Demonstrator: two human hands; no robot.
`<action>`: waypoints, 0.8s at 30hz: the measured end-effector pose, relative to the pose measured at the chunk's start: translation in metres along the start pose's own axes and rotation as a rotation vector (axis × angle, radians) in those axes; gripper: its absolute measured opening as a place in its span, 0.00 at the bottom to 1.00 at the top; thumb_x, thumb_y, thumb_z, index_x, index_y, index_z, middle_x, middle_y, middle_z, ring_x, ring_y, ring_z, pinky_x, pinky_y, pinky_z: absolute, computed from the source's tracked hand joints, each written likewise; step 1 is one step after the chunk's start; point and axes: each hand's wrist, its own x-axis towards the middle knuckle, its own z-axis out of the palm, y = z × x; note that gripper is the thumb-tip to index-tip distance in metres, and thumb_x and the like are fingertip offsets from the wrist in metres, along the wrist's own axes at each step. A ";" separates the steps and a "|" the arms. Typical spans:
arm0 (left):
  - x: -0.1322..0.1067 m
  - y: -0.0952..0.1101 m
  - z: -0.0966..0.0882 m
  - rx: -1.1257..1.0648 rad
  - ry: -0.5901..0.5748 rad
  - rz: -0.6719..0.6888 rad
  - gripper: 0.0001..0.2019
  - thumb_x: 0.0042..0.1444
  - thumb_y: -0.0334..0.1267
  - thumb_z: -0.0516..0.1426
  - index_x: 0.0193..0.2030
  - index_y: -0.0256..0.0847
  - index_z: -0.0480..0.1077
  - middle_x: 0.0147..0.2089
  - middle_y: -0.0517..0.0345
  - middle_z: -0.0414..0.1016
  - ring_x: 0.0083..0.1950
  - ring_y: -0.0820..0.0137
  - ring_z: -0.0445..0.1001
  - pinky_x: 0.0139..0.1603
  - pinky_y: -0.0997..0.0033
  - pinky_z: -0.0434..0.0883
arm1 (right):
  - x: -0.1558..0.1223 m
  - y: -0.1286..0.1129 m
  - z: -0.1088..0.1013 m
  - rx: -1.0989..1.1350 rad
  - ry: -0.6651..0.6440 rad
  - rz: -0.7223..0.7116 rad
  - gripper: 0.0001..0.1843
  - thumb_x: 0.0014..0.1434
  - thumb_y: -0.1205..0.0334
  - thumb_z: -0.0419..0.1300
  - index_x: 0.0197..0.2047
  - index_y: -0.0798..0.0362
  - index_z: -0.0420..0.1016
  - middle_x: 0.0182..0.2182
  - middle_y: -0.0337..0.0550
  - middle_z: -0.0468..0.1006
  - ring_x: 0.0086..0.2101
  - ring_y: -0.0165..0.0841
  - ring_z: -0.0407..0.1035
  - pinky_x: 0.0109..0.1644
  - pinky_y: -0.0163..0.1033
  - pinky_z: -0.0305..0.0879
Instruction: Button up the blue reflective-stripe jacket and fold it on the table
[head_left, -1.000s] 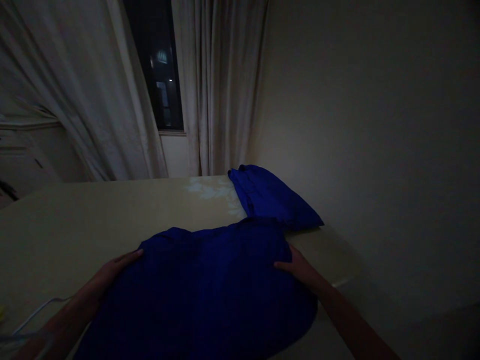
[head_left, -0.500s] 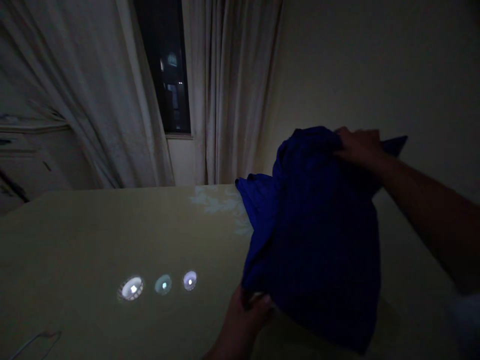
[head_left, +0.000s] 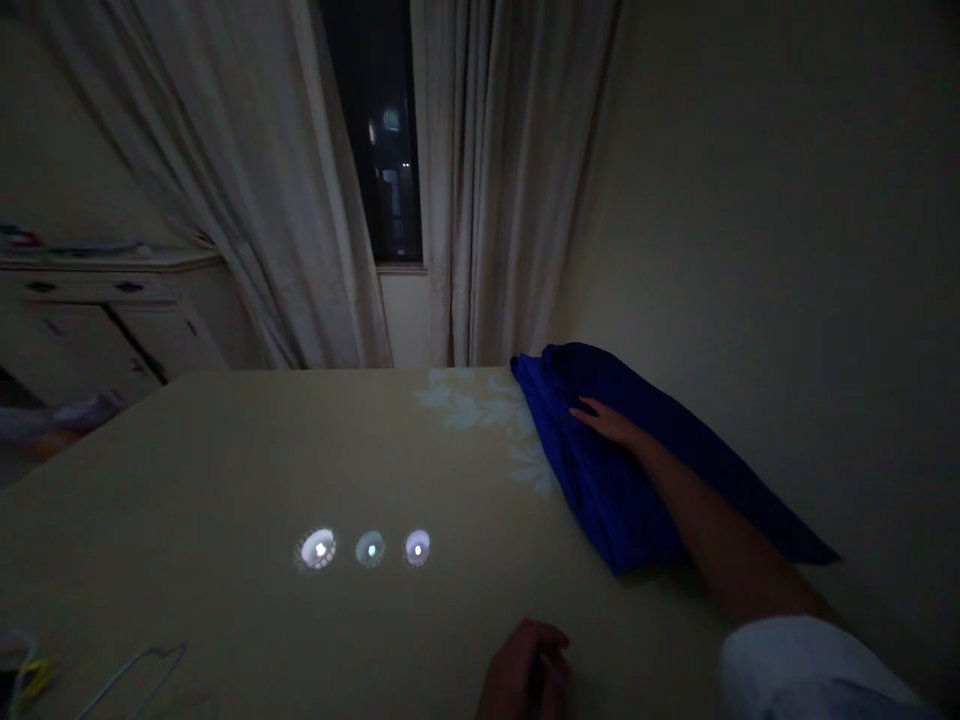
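We note a deep-blue crumpled cloth garment (head_left: 592, 490) lying in a long bunched mass along the right side of the pale matt table (head_left: 187, 470), with its far end close to the table's back edge and a narrow tail running out to the right beside the cream wall (head_left: 750, 250). Compared with the view half a second ago, the cloth is down on the table rather than lifted in the air, so the table now carries its weight. The hands are apart. The right hand (head_left: 607, 422), reaching out from a white sleeve (head_left: 810, 665), lies flat on top of the cloth without clamping it. The left hand (head_left: 521, 670) sits curled at the bottom of the view, off the cloth; we cannot tell whether it holds anything. Open tabletop stretches to the left of the cloth, marked by three round lamp reflections (head_left: 367, 548), with a thin white wire (head_left: 135, 680) near the lower left. On the right, room between cloth and wall is tight.
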 end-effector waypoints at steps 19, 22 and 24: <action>-0.006 0.024 0.002 0.065 -0.067 0.009 0.15 0.68 0.49 0.53 0.50 0.43 0.73 0.37 0.54 0.78 0.35 0.68 0.73 0.37 0.71 0.68 | -0.083 0.130 0.013 -0.468 0.214 0.045 0.25 0.68 0.59 0.52 0.65 0.48 0.74 0.69 0.54 0.70 0.66 0.47 0.65 0.70 0.53 0.63; -0.007 0.023 0.004 0.102 -0.105 0.009 0.14 0.68 0.47 0.53 0.52 0.44 0.73 0.38 0.54 0.78 0.37 0.67 0.74 0.40 0.71 0.69 | -0.088 0.107 0.028 -0.540 0.145 0.028 0.26 0.72 0.59 0.47 0.69 0.50 0.69 0.71 0.54 0.66 0.68 0.45 0.62 0.70 0.53 0.60; -0.006 0.020 0.006 0.125 -0.165 0.024 0.14 0.67 0.44 0.53 0.54 0.44 0.72 0.39 0.54 0.79 0.38 0.67 0.75 0.41 0.70 0.70 | -0.096 0.086 0.030 -0.551 0.088 0.034 0.26 0.73 0.58 0.47 0.70 0.49 0.67 0.72 0.54 0.64 0.68 0.46 0.62 0.69 0.54 0.60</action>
